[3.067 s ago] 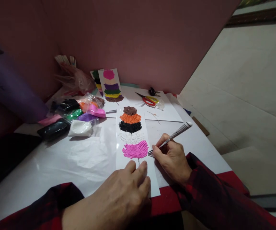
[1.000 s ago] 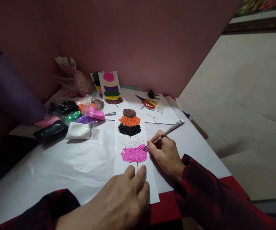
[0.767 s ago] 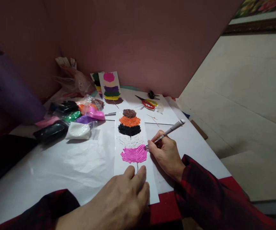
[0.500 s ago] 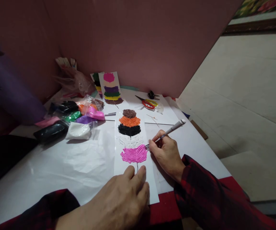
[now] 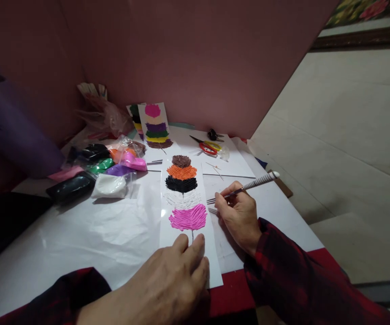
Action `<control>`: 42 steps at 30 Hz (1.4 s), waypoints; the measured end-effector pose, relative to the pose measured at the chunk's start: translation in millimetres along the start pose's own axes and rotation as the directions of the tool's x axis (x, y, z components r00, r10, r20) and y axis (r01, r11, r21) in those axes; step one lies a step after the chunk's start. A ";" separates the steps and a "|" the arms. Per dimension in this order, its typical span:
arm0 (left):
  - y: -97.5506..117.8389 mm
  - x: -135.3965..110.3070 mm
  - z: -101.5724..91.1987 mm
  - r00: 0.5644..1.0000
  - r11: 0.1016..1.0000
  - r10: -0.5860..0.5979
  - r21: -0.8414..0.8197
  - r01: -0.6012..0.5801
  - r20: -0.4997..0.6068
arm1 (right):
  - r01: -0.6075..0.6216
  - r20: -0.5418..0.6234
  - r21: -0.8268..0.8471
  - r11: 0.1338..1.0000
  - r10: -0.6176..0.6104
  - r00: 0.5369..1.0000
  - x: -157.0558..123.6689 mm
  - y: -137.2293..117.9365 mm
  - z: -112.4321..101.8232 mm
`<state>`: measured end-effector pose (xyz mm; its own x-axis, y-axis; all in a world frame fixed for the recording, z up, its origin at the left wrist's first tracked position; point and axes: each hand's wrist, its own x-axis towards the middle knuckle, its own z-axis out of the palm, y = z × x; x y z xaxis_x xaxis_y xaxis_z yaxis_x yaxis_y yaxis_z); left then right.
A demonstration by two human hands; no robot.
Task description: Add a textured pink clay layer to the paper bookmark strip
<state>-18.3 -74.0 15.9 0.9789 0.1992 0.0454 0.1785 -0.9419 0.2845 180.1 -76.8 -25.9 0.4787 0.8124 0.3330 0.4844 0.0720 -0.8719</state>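
Note:
A long white card (image 5: pixel 215 266) lies before me with a feather-like shape in bands of clay: brown, orange, black, white and a pink band (image 5: pixel 188 217) nearest me. The bands are scored with fine slanting lines. My left hand (image 5: pixel 168 275) rests on the card's near end, fingers stretched out by the drawn stem. In my right hand (image 5: pixel 237 212) is a fork (image 5: pixel 261 181) with a patterned handle, gripped like a pencil. Its tines point left, by the card's right edge near the white and pink bands, and look lifted off the clay.
Bagged coloured clay (image 5: pixel 110 185) is heaped on the left of the white-covered table. Red and yellow scissors (image 5: pixel 208 147) lie at the back right. Finished-looking banded cards (image 5: pixel 156 128) lean at the back near the pink wall (image 5: pixel 195 58). A purple object (image 5: pixel 15 117) stands far left.
My right hand has shifted slightly right and tipped the fork flatter, so its tines have come away from the pink band's upper right edge. The left hand stays on the card.

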 end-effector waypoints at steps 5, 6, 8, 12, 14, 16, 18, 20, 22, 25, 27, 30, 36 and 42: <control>1.2 0.2 -2.5 0.999 1.000 -0.013 0.016 0.013 0.030 | 0.040 0.097 0.005 0.999 -0.040 0.994 -2.5 -0.6 0.1; 1.5 0.4 -3.0 0.999 1.000 -0.012 0.023 0.011 0.039 | 0.048 0.115 -0.007 0.999 -0.047 0.992 -2.7 -0.8 0.2; 1.6 0.9 -3.4 0.999 0.999 -0.007 0.032 0.005 0.051 | 0.060 0.132 -0.023 0.998 -0.056 0.990 -2.6 -1.4 0.4; 1.3 1.7 -2.4 0.999 1.000 -0.001 0.025 0.000 0.040 | 0.096 0.153 -0.066 0.993 -0.085 0.985 -1.6 -3.2 0.0; 1.1 1.3 -2.4 0.999 1.000 0.000 0.025 -0.001 0.041 | 0.123 0.171 -0.112 0.986 -0.103 0.980 -1.1 -3.8 -0.5; 1.3 0.4 -3.0 0.999 1.000 -0.001 0.020 0.001 0.032 | 0.141 0.182 -0.146 0.979 -0.113 0.977 -0.8 -4.2 -0.8; 1.8 -0.4 -3.9 1.000 1.000 -0.005 0.009 0.005 0.008 | 0.147 0.183 -0.166 0.975 -0.116 0.976 -0.7 -4.5 -0.8; 2.3 -0.7 -4.8 1.000 1.000 -0.007 -0.001 0.007 -0.018 | 0.149 0.177 -0.182 0.972 -0.117 0.977 -1.1 -4.8 -0.4; 2.7 -0.2 -5.4 0.999 1.000 -0.003 -0.008 0.003 -0.033 | 0.149 0.164 -0.199 0.969 -0.117 0.980 -1.6 -5.3 0.1; 3.0 1.1 -5.8 0.999 1.000 0.009 -0.011 -0.009 -0.035 | 0.152 0.149 -0.218 0.964 -0.122 0.981 -2.0 -6.2 0.5; 3.0 1.9 -5.6 1.000 1.000 0.017 0.000 -0.017 -0.023 | 0.166 0.146 -0.226 0.960 -0.135 0.980 -1.9 -6.3 0.2; 2.7 2.5 -4.6 1.000 1.000 0.014 0.008 -0.014 -0.014 | 0.176 0.133 -0.220 0.960 -0.149 0.980 -1.6 -5.4 -0.5; 2.4 -0.2 -5.4 1.000 1.000 -0.007 0.015 0.007 0.021 | 0.082 0.045 -0.106 0.991 -0.077 0.996 -1.8 -3.0 -2.2; 1.1 -1.5 -2.6 1.000 1.000 -0.005 0.002 0.005 0.011 | 0.068 0.055 -0.096 0.993 -0.063 0.996 -1.0 -2.6 -3.2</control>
<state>-19.9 -74.6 18.6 0.9790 0.2009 0.0335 0.1835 -0.9414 0.2829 180.8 -79.6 -22.8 0.4060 0.8369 0.3670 0.5840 0.0713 -0.8086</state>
